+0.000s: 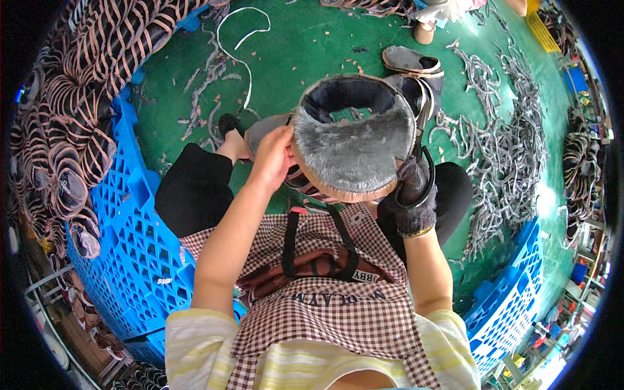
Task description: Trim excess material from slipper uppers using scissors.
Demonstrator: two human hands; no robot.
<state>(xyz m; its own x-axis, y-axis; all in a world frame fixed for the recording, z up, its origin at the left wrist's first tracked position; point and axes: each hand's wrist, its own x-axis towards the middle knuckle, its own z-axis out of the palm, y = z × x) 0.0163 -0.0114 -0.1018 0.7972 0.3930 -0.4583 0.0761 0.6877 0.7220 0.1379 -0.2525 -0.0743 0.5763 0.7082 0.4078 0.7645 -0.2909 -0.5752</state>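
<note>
- Holding a fur-lined shoe upper (351, 140) up in front of the chest, the person grips it from both sides; its grey fleece lining faces the camera and a tan edge runs round the rim.
- The left hand (273, 159) is bare and closed on the upper's left edge, thumb and fingers pinching the rim; the fingertips are hidden behind the piece.
- The right hand (411, 195) wears a dark knitted glove and is closed through the loop handles of a pair of scissors (421, 140), whose blades run up along the upper's right edge; whether the blades are cutting into the material is hard to make out.
- Below the upper, a checked apron (338, 312) with black straps covers the lap, and more brown strap-like pieces lie half hidden in its fold.
- On the green floor (299, 45) lie grey trimmings (500, 143), a long white strip (237, 39) and a sandal (411, 62).
- Blue plastic crates (130, 221) stand at the left, stacked with finished uppers (71, 130), cut off by the dark rim of the picture.
</note>
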